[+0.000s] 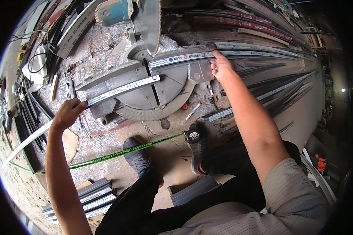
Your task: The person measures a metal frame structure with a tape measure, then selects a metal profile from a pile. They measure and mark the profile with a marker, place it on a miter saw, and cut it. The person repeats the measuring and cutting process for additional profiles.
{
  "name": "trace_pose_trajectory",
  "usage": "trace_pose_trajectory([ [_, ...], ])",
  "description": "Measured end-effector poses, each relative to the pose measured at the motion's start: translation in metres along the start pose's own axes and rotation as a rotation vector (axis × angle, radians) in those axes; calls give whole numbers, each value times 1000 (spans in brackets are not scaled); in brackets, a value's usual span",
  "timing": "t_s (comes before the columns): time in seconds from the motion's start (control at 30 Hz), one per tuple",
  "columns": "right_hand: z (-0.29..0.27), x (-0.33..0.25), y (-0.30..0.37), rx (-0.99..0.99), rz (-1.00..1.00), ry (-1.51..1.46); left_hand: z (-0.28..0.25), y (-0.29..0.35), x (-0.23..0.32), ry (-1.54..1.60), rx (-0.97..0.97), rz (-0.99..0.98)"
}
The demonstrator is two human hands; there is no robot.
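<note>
In the head view, a white-faced strip point(121, 91) is held by the left hand point(70, 112), whose thumb and fingers are closed on it. The strip is laid aslant over the grey saw base point(170, 88), and the slot is crossed by its far end. A longer labelled strip point(184, 57) is touched by the right hand point(222, 67) from above; its lower fingers are curled, and whether it is clamped on the strip cannot be told. This strip is set along the fence, its left end just beside the slot. Above them the toothed blade point(152, 27) and a teal motor housing point(111, 12) are seen.

In front of the base, a marker point(193, 112) is placed near a small red disc point(184, 106). A green tape point(106, 158) is drawn out leftward from a tape measure point(191, 136) across 2 shoes point(137, 156). At lower left, grey strips point(96, 196) are stacked.
</note>
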State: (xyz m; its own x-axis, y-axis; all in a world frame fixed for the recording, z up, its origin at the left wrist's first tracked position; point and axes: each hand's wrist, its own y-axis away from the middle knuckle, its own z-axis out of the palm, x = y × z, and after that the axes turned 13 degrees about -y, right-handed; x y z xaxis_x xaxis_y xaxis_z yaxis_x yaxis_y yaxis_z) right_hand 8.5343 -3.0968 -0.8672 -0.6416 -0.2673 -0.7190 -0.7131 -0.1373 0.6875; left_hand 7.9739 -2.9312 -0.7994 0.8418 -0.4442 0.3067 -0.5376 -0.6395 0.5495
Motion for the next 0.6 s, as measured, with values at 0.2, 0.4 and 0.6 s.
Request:
trace_pose_trajectory([
  [0.2, -6, 2, -11, -78, -22, -115, -2, 3, 5, -7, -27, -4],
  [0.4, -17, 11, -24, -73, -55, -189, 0, 4, 0, -26, -24, -7],
  [0.6, -47, 6, -41, -42, -88, -188, 0, 2, 0, -11, -40, -7],
])
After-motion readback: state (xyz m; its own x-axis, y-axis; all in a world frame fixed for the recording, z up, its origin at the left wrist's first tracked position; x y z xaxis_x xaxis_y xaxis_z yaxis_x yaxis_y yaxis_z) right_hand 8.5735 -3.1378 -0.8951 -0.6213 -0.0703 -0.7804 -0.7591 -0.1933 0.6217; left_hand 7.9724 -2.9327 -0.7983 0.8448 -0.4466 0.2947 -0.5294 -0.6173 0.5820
